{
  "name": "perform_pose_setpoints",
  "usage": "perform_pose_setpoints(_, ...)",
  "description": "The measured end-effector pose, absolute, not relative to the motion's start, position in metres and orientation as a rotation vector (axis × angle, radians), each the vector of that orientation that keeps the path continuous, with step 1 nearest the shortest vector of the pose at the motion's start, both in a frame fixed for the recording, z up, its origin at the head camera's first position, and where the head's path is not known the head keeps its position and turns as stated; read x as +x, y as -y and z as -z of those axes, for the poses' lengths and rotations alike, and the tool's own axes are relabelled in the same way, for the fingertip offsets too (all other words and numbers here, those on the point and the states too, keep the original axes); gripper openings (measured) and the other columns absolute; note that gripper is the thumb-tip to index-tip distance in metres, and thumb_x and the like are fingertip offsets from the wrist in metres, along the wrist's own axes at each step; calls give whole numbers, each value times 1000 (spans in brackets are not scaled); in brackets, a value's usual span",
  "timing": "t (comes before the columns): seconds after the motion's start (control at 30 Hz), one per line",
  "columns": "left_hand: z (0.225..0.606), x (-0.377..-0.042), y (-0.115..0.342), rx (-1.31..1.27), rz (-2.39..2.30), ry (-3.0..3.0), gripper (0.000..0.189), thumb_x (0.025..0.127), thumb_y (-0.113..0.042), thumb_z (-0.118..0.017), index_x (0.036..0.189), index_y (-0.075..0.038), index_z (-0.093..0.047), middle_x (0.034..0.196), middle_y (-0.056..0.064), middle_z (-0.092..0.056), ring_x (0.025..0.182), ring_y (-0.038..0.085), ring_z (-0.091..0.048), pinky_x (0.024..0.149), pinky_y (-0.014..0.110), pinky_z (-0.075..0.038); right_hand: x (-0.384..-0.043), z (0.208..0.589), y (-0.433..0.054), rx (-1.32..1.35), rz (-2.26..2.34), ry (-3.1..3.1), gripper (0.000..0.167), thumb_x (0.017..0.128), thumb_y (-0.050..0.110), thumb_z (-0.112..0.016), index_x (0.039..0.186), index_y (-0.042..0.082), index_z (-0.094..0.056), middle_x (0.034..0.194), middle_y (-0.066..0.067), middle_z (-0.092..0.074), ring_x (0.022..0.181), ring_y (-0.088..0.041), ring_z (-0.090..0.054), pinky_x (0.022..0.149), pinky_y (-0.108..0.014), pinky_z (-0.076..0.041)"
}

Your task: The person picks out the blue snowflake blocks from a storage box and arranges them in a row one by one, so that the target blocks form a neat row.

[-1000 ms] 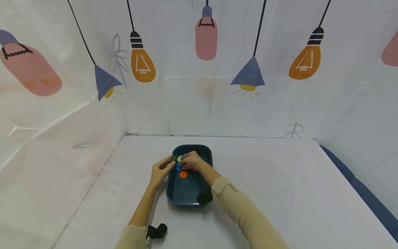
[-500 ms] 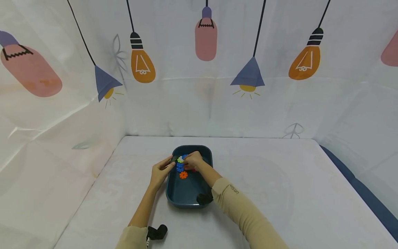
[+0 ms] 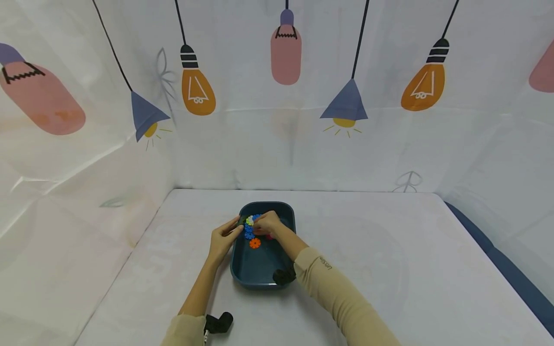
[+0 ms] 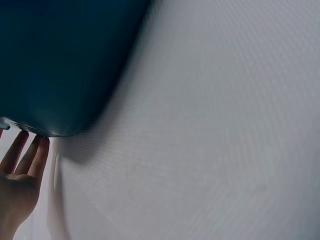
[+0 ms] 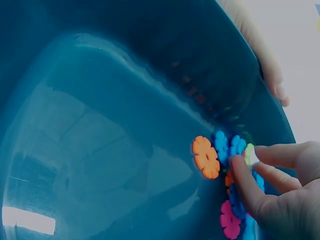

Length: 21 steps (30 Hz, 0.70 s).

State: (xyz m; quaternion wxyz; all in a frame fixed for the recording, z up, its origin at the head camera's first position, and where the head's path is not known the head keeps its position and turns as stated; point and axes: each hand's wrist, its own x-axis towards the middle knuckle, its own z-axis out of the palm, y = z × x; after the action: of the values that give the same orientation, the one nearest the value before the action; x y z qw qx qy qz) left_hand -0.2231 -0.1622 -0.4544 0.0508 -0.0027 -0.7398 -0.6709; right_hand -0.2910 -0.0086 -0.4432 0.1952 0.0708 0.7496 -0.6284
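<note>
A dark teal tray (image 3: 255, 269) stands on the white table, holding several flower-shaped snowflake discs near its left wall. My left hand (image 3: 221, 240) is at the tray's left rim; in the left wrist view its straight fingers (image 4: 37, 155) touch the outside. Inside the tray, my right hand (image 5: 295, 195) pinches at the discs between thumb and forefinger, around a yellow-green disc (image 5: 247, 154) and a blue disc (image 5: 237, 145). An orange disc (image 5: 205, 157) lies just beside the group, and a pink disc (image 5: 230, 220) is below the thumb. The palm hides some discs.
The white table (image 3: 368, 259) spreads around the tray. A white sheet (image 3: 294, 144) printed with lamps and bulbs hangs behind and at the sides. Black wrist cameras show at the left forearm (image 3: 220, 322) and over the tray's near right corner.
My right hand shifted slightly right, then back slightly left among the discs. The left hand and tray stay practically in place.
</note>
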Motion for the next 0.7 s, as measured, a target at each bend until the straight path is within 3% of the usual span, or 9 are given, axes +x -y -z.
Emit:
perform_pose_setpoints(0.27,454,-223,162,2,2054,2250,42,91,-10,-62,130,2,-54,131,25,-51,117,36,-53,79,14,-46,-293,447,11,207,1797,-2029,26,82,-5,-67,108,-9,-65,96,-20,-66,82,-25,-70,71,-28,-56)
perform_pose_setpoints(0.53,456,-223,162,-27,2042,2236,40,91,-8,-61,129,4,-55,131,25,-52,120,36,-50,82,15,-46,-291,450,16,-72,1750,-2116,39,77,-9,-64,115,-15,-60,104,-27,-65,72,-17,-62,70,-29,-56)
perform_pose_setpoints(0.7,456,-223,162,-18,2039,2245,40,91,-9,-61,129,3,-55,130,26,-52,120,36,-50,81,15,-46,-289,446,18,-108,1760,-2093,35,79,-12,-61,115,-16,-59,103,-29,-65,85,-31,-67,74,-34,-56)
